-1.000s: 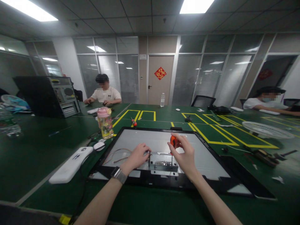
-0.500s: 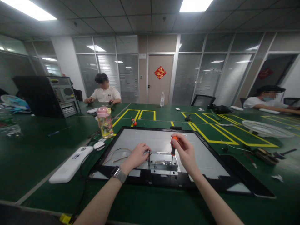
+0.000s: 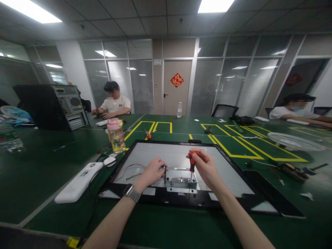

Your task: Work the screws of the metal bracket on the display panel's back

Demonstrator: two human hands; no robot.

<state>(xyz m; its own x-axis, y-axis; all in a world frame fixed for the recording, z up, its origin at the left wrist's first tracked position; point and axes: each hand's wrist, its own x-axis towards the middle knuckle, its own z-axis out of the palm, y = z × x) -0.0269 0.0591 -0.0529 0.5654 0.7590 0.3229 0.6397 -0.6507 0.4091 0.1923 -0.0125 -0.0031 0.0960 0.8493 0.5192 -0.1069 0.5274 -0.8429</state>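
Note:
A screwdriver [image 3: 192, 163] with an orange and black handle stands nearly upright in my right hand [image 3: 205, 167], its tip down at the right part of a metal bracket [image 3: 181, 185]. My fingers pinch the upper end of its handle. The bracket lies on a flat display panel [image 3: 145, 155] with a black frame, near the panel's front edge. My left hand [image 3: 155, 170] has its bent fingers against the bracket's left end, holding it. Thin wires [image 3: 129, 167] lie on the panel beside that hand. The screw under the tip is too small to make out.
Left of the panel are a pink-lidded bottle [image 3: 116, 136], a white elongated device [image 3: 77, 182] and a computer case [image 3: 49, 107]. A black flat piece [image 3: 275, 193] lies to the right, near a white round rack [image 3: 295, 141]. Two people sit across the green table [image 3: 181, 228].
My right hand and the screwdriver have shifted slightly, with the fingers turned a little on the handle. My left hand stays put. A person opposite has moved their hands.

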